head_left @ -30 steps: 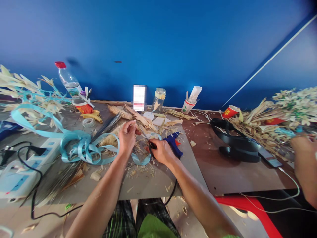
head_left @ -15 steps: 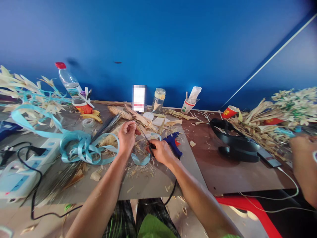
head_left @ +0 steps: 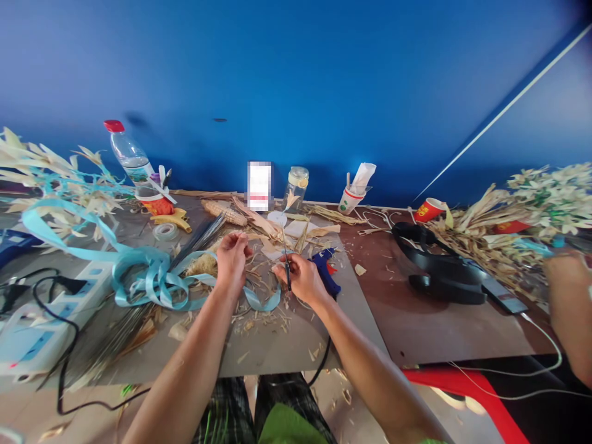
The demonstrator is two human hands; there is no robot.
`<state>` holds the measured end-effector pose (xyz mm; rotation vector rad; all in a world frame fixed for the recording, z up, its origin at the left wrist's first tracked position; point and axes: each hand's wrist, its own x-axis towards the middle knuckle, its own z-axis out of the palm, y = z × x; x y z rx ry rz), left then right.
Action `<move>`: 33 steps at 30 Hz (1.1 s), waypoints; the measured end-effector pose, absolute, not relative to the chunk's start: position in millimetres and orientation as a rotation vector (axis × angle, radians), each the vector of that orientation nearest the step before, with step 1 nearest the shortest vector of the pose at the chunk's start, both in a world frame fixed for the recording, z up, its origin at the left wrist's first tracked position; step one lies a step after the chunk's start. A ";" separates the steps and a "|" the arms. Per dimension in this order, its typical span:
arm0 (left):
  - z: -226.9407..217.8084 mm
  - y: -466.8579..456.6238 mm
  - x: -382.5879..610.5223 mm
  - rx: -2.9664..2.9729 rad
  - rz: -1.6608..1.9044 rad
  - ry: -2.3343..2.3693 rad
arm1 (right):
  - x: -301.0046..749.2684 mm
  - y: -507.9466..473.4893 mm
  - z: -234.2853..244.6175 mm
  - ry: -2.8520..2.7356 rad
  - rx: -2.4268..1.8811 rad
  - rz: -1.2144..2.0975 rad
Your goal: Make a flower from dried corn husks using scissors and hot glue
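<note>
My left hand is closed in a pinch over the middle of the table; whatever lies between its fingertips is too small to make out. To its right, my right hand grips a pair of black-handled scissors, their thin blades pointing away from me. Light blue ribbon lies in loose loops left of my left hand, and one end curls between my forearms. Just beyond my right hand rests a blue glue gun. Dried corn husks and a corn cob lie farther back.
A power strip with black cables and a bundle of thin wires occupy the left. A bottle, a phone, a jar and cups line the wall. Right stand a black headset-like object, husk flowers and another person's arm.
The scissors have swung more upright, their blades now away from my left hand. My left hand has drawn slightly nearer and left, opening a gap between the hands.
</note>
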<state>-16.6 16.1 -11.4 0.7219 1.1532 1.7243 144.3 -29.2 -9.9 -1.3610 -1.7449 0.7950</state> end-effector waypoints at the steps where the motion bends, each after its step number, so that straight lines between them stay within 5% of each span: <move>1: -10.5 16.1 -16.8 0.676 1.718 1.114 | 144.0 -29.2 -9.7 -1.758 -1.369 0.802; 20: -4.7 15.5 -17.9 0.493 1.681 0.919 | 132.3 -35.4 10.3 -2.171 -2.012 0.292; 33: -11.7 19.4 -18.0 0.609 1.775 0.981 | 100.5 -22.0 39.6 -2.340 -2.085 0.100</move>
